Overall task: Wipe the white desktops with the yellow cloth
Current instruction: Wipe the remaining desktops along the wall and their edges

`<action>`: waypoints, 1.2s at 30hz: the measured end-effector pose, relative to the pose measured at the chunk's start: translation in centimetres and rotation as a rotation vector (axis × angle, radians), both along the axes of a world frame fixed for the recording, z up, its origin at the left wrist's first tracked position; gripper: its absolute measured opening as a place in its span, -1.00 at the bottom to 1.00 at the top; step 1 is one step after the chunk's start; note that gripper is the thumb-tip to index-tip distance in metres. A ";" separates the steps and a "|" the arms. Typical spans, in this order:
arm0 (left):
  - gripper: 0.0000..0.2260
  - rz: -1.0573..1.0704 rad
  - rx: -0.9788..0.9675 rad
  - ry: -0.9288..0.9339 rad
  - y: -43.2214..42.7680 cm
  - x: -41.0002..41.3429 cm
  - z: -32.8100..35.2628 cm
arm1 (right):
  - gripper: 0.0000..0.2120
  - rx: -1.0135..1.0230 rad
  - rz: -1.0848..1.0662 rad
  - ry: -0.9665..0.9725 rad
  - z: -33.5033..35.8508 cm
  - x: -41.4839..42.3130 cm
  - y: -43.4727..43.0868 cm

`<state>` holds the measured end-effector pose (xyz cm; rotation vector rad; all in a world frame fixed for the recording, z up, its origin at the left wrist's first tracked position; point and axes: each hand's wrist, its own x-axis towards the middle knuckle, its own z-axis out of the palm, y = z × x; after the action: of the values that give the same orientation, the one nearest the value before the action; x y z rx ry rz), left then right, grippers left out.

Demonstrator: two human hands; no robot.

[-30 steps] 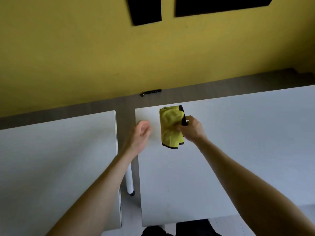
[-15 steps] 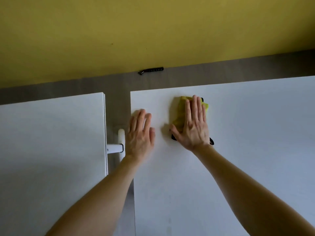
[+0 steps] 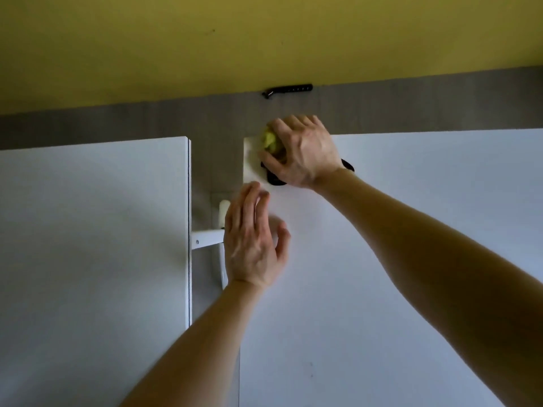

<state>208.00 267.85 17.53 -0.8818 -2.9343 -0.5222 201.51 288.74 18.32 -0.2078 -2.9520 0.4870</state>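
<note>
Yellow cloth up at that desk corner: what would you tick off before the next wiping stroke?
1. Right hand grips the yellow cloth: ok.
2. Cloth lies on the right desktop, at its far left corner: ok.
3. Cloth spread flat: not ok, it looks bunched and is mostly hidden under the hand.
4. Left hand open and apart from the cloth: ok.
5. Left desktop already wiped: cannot tell.
</note>
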 end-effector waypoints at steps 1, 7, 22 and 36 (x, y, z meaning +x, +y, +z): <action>-0.49 0.002 -0.003 0.004 0.0 0.1 0.0 | -0.53 -0.011 -0.018 -0.018 0.1 1.5 2.3; -0.50 -0.009 0.010 0.014 0.2 -0.1 -0.1 | -0.59 0.060 -0.212 -0.074 0.9 5.8 7.0; -0.48 -0.008 -0.001 0.006 0.3 -0.1 0.1 | -0.59 0.030 -0.361 -0.103 1.3 10.4 12.0; -0.50 0.012 -0.010 -0.008 0.5 -0.1 0.4 | -0.53 -0.070 -0.032 -0.013 0.5 4.9 6.4</action>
<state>207.88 268.32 17.97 -0.8650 -2.9506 -0.5118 206.37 295.17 18.81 -0.2661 -2.9416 0.5878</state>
